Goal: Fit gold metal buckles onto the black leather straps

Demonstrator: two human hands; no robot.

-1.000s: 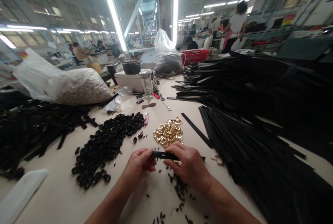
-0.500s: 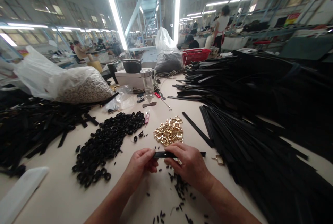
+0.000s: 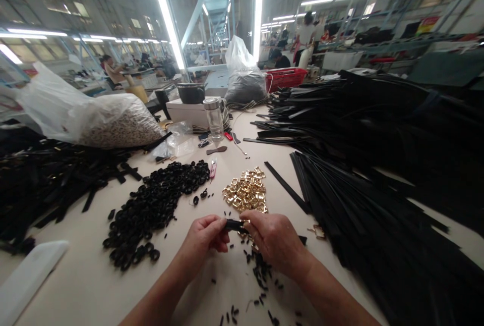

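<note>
My left hand (image 3: 204, 240) pinches one end of a short black strap (image 3: 234, 224) near the table's front edge. My right hand (image 3: 274, 240) is closed on the same strap from the right; a gold glint shows at its fingertips, too small to name. The strap's far end (image 3: 302, 239) pokes out past my right hand. Just beyond my hands lies a heap of gold metal buckles (image 3: 245, 192). A pile of black rings (image 3: 155, 205) spreads to the left of it.
Long black straps (image 3: 363, 205) are stacked high on the right, shorter black strips (image 3: 45, 184) on the left. A filled plastic bag (image 3: 102, 121), a glass jar (image 3: 214, 119), a white box (image 3: 187, 111) and a red basket (image 3: 283, 78) stand further back. Small black offcuts (image 3: 260, 275) litter the table by my wrists.
My hands have drawn closer together, so less of the strap shows between them. A person in the background has walked left.
</note>
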